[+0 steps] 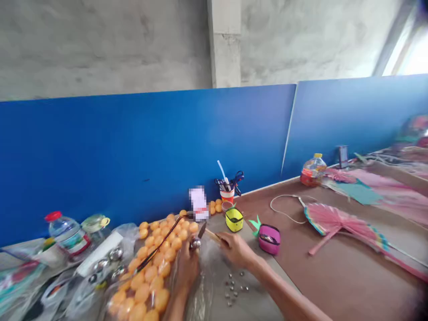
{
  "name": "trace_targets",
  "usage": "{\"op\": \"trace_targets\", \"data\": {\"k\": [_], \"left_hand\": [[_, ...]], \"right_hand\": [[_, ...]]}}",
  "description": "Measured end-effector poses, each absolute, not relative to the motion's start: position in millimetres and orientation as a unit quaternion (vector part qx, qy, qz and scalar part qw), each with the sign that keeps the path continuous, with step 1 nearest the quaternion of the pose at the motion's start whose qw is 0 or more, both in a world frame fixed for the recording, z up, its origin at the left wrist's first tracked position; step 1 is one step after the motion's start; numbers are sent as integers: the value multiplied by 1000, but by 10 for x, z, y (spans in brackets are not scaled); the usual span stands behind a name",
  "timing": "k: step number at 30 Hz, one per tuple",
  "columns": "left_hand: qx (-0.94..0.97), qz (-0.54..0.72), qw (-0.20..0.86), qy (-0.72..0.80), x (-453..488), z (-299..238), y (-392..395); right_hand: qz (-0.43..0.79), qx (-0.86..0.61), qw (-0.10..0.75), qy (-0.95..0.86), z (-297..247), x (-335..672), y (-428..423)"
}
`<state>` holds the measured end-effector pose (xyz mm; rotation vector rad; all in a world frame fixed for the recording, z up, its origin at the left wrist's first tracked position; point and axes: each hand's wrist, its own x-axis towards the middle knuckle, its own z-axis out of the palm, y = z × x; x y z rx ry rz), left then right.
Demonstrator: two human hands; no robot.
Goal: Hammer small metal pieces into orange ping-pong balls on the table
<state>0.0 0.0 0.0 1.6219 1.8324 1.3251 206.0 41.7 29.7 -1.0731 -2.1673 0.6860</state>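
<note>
We look down at a brown surface (pixel 287 263) along a blue partition (pixel 150 156). The left hand (pixel 187 263) closes its fingers around a shiny silver ball (pixel 195 244), held upright in front of us. The right hand (pixel 234 249) pinches the pale handle of a dark-tipped tool (pixel 213 235), its tip just beside the ball — whether they touch, we cannot tell. Work on this ball seems under way, not finished. Small metal pieces (pixel 234 289) lie loose below the right hand, apparently unused; shiny round things (pixel 115 254) wait at the left, beyond the bagged orange balls (pixel 142 292) — whether those are done, we cannot say.
</note>
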Motion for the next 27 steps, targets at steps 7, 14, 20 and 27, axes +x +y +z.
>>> {"op": "trace_targets", "data": {"k": [7, 14, 20, 27], "left_hand": [[596, 451, 208, 631, 46, 35, -21], [562, 475, 250, 629, 74, 35, -28], [546, 509, 266, 610, 99, 50, -36], [537, 524, 256, 610, 127, 57, -47]], "right_hand": [[272, -421, 295, -814, 346, 2080, 374], [273, -430, 280, -814, 423, 2091, 341], [271, -429, 271, -818, 437, 2108, 337], [274, -424, 281, -817, 418, 2111, 356]]}}
